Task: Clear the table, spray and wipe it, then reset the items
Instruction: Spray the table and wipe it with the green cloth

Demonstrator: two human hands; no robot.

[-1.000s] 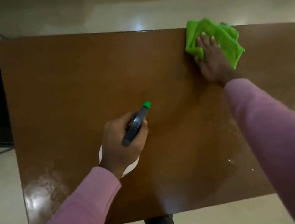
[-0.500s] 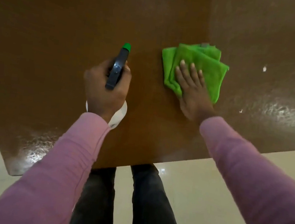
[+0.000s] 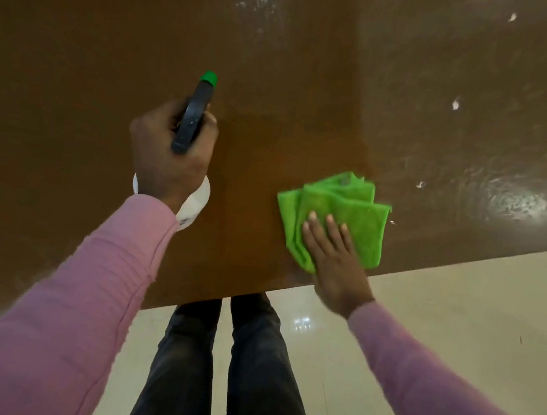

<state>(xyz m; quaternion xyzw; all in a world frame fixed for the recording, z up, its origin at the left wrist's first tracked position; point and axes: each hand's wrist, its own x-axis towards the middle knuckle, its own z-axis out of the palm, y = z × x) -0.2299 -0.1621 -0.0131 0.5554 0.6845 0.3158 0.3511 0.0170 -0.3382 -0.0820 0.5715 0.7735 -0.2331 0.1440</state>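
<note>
Two hands: left (image 3: 171, 157) hides spray bottle (image 3: 194, 118) body; right (image 3: 334, 259) flat on cloth (image 3: 341, 205).

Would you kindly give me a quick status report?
Left hand gripping white spray bottle. Right hand flat on folded green microfibre cloth, near brown table edge. Nothing in the way.

— What were the hands doing?
— The left hand (image 3: 171, 160) gripped a spray bottle (image 3: 193, 118), nozzle pointing away over the brown surface (image 3: 78, 45). The right hand (image 3: 334, 259) pressed flat on a folded green cloth (image 3: 345, 202) near the surface's front edge, wet patches glinting beyond
</note>
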